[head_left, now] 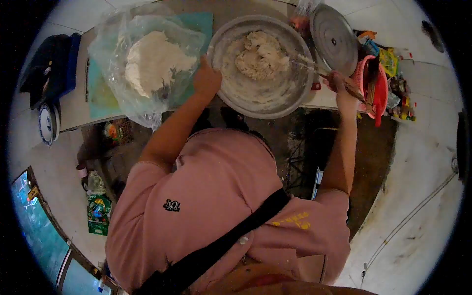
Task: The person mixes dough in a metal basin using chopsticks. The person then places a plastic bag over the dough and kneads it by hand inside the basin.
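Note:
A wide metal basin [246,105] stands on the counter with a rough, sticky lump of dough [260,56] inside, and smears of dough coat its wall. My left hand [207,80] is closed on the basin's left rim. On the other side, my right hand [340,86] grips a pair of chopsticks [322,74], whose far ends reach over the right rim and are caked with dough. Left of the basin, an open clear plastic bag [115,73] holds a heap of white flour [150,64]. The bag lies on a green board [199,27].
A round metal lid [334,39] leans behind the basin's right side. Beside my right hand sits a pink plastic basket [378,98] with utensils in it. Coloured packets [388,61] crowd the right end. Blue-rimmed plates [47,123] stand at the counter's left edge.

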`<state>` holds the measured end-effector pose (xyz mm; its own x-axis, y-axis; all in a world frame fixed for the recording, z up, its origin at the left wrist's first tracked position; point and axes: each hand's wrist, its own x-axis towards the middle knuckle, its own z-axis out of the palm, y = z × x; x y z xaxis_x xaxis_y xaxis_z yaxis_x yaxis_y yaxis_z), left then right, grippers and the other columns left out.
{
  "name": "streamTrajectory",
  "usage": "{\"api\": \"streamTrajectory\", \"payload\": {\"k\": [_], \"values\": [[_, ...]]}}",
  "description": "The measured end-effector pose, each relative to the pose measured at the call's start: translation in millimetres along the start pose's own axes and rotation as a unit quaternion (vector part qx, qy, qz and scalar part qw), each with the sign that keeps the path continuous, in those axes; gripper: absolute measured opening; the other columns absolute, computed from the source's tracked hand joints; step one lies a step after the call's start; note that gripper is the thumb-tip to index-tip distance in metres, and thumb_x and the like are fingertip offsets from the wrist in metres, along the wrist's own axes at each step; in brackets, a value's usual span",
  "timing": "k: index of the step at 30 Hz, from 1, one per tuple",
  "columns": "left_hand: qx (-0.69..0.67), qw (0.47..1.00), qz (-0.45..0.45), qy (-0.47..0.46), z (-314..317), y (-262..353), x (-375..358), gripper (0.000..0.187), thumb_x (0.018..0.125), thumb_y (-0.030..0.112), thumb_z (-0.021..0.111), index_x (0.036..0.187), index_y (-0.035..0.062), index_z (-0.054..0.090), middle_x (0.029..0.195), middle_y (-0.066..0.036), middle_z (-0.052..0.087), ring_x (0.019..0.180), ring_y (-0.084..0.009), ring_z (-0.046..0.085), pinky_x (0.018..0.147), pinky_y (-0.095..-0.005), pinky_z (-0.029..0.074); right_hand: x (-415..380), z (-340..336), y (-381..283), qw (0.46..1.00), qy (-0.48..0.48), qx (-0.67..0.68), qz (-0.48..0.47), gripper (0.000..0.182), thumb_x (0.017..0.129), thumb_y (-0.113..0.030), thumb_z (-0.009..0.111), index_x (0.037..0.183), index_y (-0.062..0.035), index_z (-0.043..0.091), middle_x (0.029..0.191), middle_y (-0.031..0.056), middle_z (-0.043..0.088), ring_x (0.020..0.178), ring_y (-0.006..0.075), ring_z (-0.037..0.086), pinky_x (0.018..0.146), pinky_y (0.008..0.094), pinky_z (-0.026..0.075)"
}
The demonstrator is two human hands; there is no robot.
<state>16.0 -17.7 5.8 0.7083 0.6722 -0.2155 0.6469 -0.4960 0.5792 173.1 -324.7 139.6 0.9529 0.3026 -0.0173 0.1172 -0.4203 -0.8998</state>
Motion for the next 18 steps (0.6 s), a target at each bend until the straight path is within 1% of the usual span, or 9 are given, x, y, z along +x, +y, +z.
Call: {"api": "streamTrajectory", "payload": {"k": [3, 6, 9, 12, 13, 14, 15, 17, 18], "values": [[0.023, 1.0, -0.012, -0.011, -8.0, 9.5, -3.0, 0.064, 0.072, 0.017, 0.05, 0.127, -0.0004, 0.022, 0.082, -0.023, 0.058, 0.073, -0.0389, 0.057, 0.066, -0.0457, 0.045, 26.5, 26.5, 69.3, 0.987, -0.056, 0.005, 0.151, 0.026, 0.083, -0.02, 0.053, 0.092, 0.0037, 0.058, 0.085, 0.0111, 0.061, 0.075, 0.0181, 0.06, 0.068, 0.0288, 0.049], [0.02, 0.999, -0.024, -0.038, -9.7, 6.9, 0.3, 0.065, 0.073, 0.018, 0.05, 0.128, 0.0009, 0.02, 0.084, -0.023, 0.058, 0.075, -0.0387, 0.057, 0.067, -0.0458, 0.045, 48.0, 70.4, 105.8, 0.961, 0.011, 0.205, 0.188, 0.025, 0.084, -0.019, 0.051, 0.092, 0.0038, 0.057, 0.089, 0.0127, 0.061, 0.078, 0.0208, 0.061, 0.068, 0.031, 0.05], [0.025, 0.999, -0.013, -0.039, -7.8, 5.6, 0.6, 0.066, 0.073, 0.02, 0.05, 0.128, 0.0017, 0.019, 0.084, -0.023, 0.058, 0.076, -0.0382, 0.057, 0.068, -0.0457, 0.045, 53.3, 97.0, 96.8, 0.935, -0.061, 0.307, 0.166, 0.024, 0.084, -0.018, 0.051, 0.094, 0.0033, 0.057, 0.09, 0.013, 0.061, 0.081, 0.0224, 0.06, 0.069, 0.0334, 0.051], [0.033, 0.998, -0.028, -0.04, -8.9, 9.2, 1.4, 0.067, 0.073, 0.021, 0.051, 0.128, 0.0018, 0.019, 0.084, -0.023, 0.058, 0.077, -0.0377, 0.057, 0.068, -0.0455, 0.045, 40.4, 103.8, 60.4, 0.944, -0.123, 0.288, 0.101, 0.022, 0.084, -0.015, 0.051, 0.095, 0.003, 0.057, 0.091, 0.0119, 0.061, 0.085, 0.021, 0.059, 0.075, 0.0312, 0.048], [0.036, 0.998, -0.039, -0.044, -9.0, 9.3, 0.9, 0.067, 0.073, 0.021, 0.052, 0.128, 0.0018, 0.019, 0.083, -0.023, 0.058, 0.077, -0.0376, 0.057, 0.068, -0.0455, 0.045, 34.4, 101.2, 44.3, 0.971, -0.176, 0.158, 0.034, 0.021, 0.083, -0.014, 0.052, 0.095, 0.0032, 0.057, 0.091, 0.011, 0.061, 0.086, 0.0205, 0.059, 0.076, 0.03, 0.047], [0.062, 0.998, -0.007, -0.018, 8.3, -7.2, 8.9, 0.066, 0.073, 0.021, 0.052, 0.128, 0.0019, 0.019, 0.083, -0.023, 0.058, 0.076, -0.0376, 0.057, 0.068, -0.0455, 0.045, 26.1, 95.5, 26.5, 0.974, -0.224, 0.022, -0.033, 0.02, 0.083, -0.012, 0.052, 0.095, 0.0033, 0.056, 0.091, 0.0101, 0.061, 0.087, 0.0199, 0.059, 0.076, 0.0288, 0.046], [0.088, 0.996, 0.026, 0.006, 39.7, -36.2, 23.3, 0.066, 0.073, 0.021, 0.052, 0.128, 0.0021, 0.02, 0.083, -0.023, 0.058, 0.076, -0.0376, 0.057, 0.068, -0.0455, 0.045, 14.0, 90.7, 13.1, 0.952, -0.266, -0.115, -0.097, 0.019, 0.083, -0.011, 0.052, 0.095, 0.0034, 0.056, 0.091, 0.0092, 0.061, 0.088, 0.0193, 0.058, 0.077, 0.0276, 0.045], [0.089, 0.995, 0.033, 0.009, 46.9, -38.4, 24.6, 0.065, 0.073, 0.021, 0.052, 0.127, 0.0021, 0.02, 0.083, -0.023, 0.058, 0.076, -0.0376, 0.057, 0.069, -0.0454, 0.045, -22.0, 95.5, -5.6, 0.91, -0.32, -0.163, -0.205, 0.016, 0.081, -0.007, 0.052, 0.095, 0.0004, 0.057, 0.085, 0.0068, 0.062, 0.084, 0.0171, 0.058, 0.075, 0.0264, 0.045], [0.065, 0.998, 0.005, -0.01, 21.0, -15.2, 11.6, 0.065, 0.074, 0.022, 0.051, 0.127, 0.002, 0.02, 0.083, -0.023, 0.059, 0.076, -0.0377, 0.057, 0.069, -0.0454, 0.045, -34.6, 114.4, 30.6, 0.921, -0.325, -0.1, -0.191, 0.016, 0.08, -0.006, 0.053, 0.095, -0.0024, 0.058, 0.08, 0.0078, 0.062, 0.079, 0.0185, 0.058, 0.072, 0.0275, 0.045]]}}
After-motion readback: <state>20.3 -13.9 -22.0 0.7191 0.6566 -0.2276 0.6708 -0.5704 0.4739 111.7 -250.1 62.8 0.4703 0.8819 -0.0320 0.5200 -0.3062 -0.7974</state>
